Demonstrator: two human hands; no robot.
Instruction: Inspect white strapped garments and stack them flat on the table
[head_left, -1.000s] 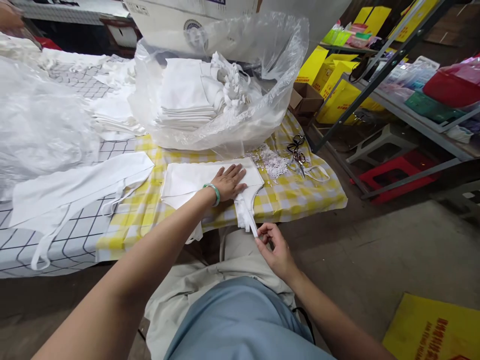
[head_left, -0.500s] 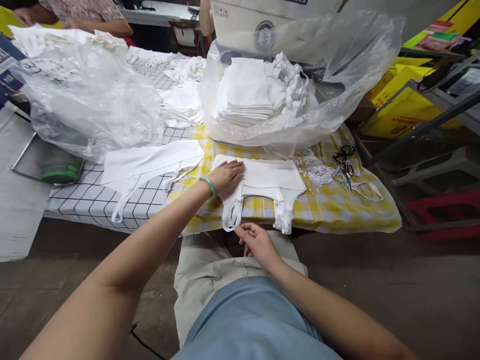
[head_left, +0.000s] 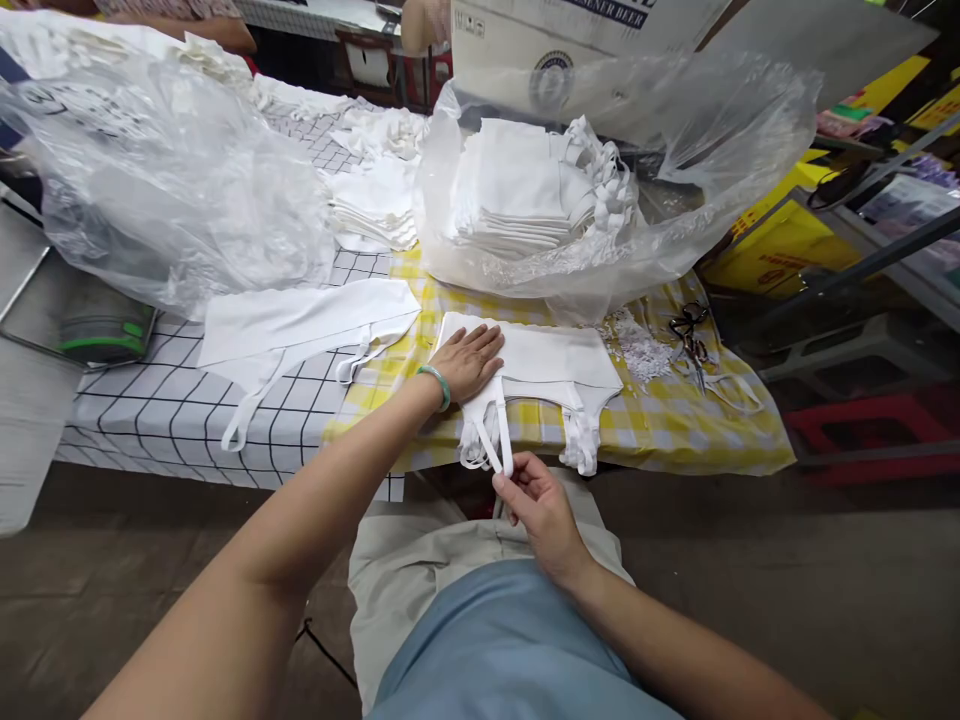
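Observation:
White strapped garments, seemingly camisole tops (head_left: 555, 352), lie stacked on the yellow checked cloth in front of me, their straps toward my body. My left hand (head_left: 469, 362), with a green bangle at the wrist, rests flat on the stack's left end, fingers spread. Just past the table edge, my right hand (head_left: 536, 500) pinches the end of a white shoulder strap (head_left: 504, 440) between thumb and fingers and holds it taut. The straps on the other side (head_left: 580, 440) hang in a bunch at the edge. Another white top (head_left: 307, 335) lies spread out to the left.
An open plastic bag (head_left: 510, 272) holds folded white garments (head_left: 517, 190) behind the stack. Scissors (head_left: 690, 335) and thread scraps (head_left: 637, 345) lie at right. A second plastic bag (head_left: 180, 200) and a cardboard box (head_left: 585, 50) stand further back. Another person's arm (head_left: 184, 30) shows at far left.
My right hand has drawn one strap out from the left bunch and pulled it toward me. My left hand stays flat on the stack. The view has shifted slightly.

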